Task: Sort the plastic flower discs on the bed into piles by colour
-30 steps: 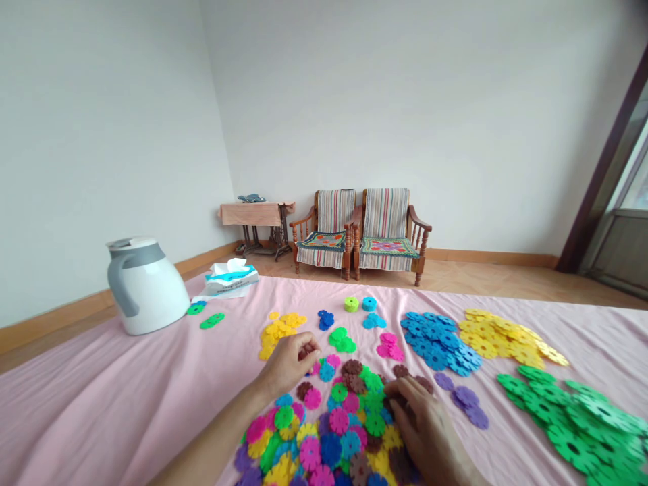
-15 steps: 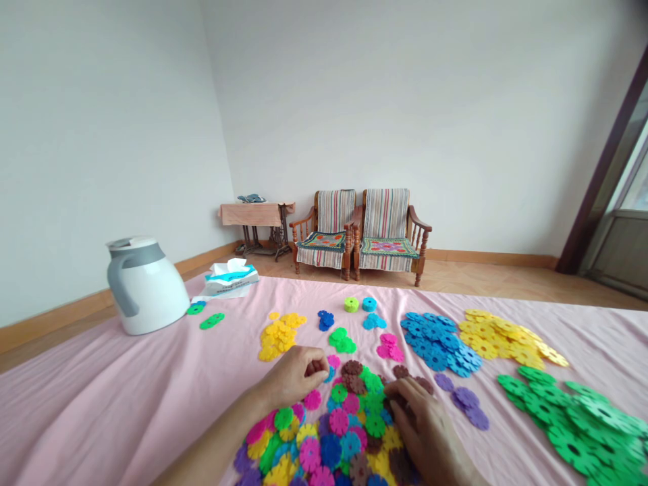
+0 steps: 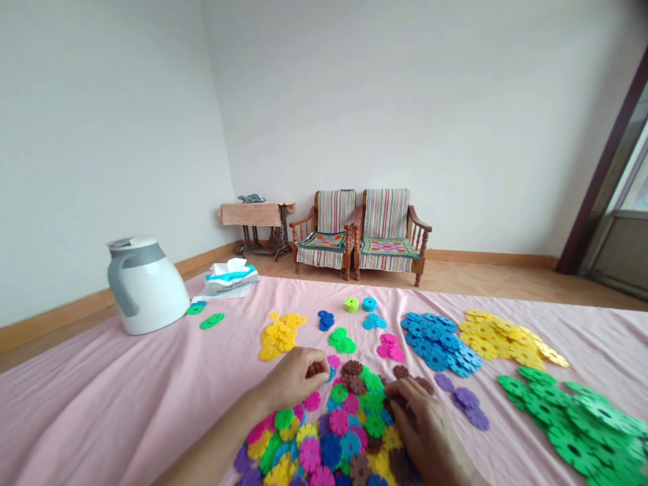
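A mixed heap of notched plastic snowflake discs in many colours lies on the pink cloth in front of me. Over its far left edge, my left hand is curled, fingers folded in; whatever they may hold is hidden. My right hand rests at the heap's right side, its bent fingers together and touching the discs beside green discs. Brown discs lie just behind that hand, and more brown discs are at the heap's far end. What the right fingertips grip cannot be seen.
Single-colour piles surround the heap: yellow discs, blue discs, more yellow discs, large green discs and purple discs. A white jug and a tissue pack stand at left. Two chairs are beyond.
Almost nothing differs. Both hands stay in the same places with the same finger shapes, and the discs lie as before.
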Motion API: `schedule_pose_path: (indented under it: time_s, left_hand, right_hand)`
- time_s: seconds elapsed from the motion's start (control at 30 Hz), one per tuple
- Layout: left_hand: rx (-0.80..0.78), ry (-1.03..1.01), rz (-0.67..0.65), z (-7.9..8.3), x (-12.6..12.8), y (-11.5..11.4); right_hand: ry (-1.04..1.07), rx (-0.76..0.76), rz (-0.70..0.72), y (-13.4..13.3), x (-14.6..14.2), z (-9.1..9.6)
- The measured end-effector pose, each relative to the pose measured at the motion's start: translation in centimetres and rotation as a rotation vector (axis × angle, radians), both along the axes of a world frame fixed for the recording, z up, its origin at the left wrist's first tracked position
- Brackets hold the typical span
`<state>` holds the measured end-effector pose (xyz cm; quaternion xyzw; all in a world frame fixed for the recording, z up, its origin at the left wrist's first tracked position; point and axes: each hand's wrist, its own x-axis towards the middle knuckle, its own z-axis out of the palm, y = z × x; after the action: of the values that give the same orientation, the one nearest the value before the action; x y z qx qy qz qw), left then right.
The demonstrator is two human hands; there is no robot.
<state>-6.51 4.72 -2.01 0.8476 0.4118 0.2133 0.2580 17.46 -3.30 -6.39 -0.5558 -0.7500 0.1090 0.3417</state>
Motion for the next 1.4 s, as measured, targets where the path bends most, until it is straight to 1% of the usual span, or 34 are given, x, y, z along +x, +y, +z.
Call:
schedule_pose_path:
  time_s: [0.17,0.47,0.63,0.7,0.83,0.97,1.03,1.17,1.3,1.4]
  left_hand:
    - [0.021,0.027,-0.020,0.2,0.0,-0.2]
    - [0.052,0.052,-0.038,0.0,0.2,-0.2]
    - [0.091,0.063,-0.074,-0.1,0.2,-0.1]
    - [0.097,0.063,-0.085,-0.1,0.1,0.0]
    - [0.122,0.067,-0.101,-0.3,0.1,0.0]
    - [0.173,0.075,-0.097,-0.5,0.4,-0.2]
    - [0.194,0.082,-0.091,-0.6,0.5,-0.3]
    - [0.238,0.066,-0.079,-0.9,0.8,-0.4]
    - [0.250,0.058,-0.066,-1.1,0.9,-0.4]
    - [0.239,0.065,-0.063,-1.2,0.9,-0.3]
  right_hand:
    - [0.014,0.023,-0.008,-0.2,0.0,0.2]
    - [0.049,0.039,-0.046,-0.4,-0.2,0.4]
    - [0.004,0.087,-0.072,-0.3,-0.7,1.1]
    - [-0.011,0.074,-0.037,-0.3,-1.3,1.6]
    - [-0.010,-0.007,0.085,-0.4,-2.9,2.7]
    - [-0.020,-0.001,0.152,-0.6,-4.4,3.6]
    - [-0.057,0.009,0.141,-0.3,-4.9,4.0]
    - [-0.180,-0.021,0.053,1.5,-5.0,4.2]
    - [-0.255,-0.054,-0.005,3.1,-4.6,3.6]
    - [-0.222,-0.079,0.021,3.2,-4.3,3.2]
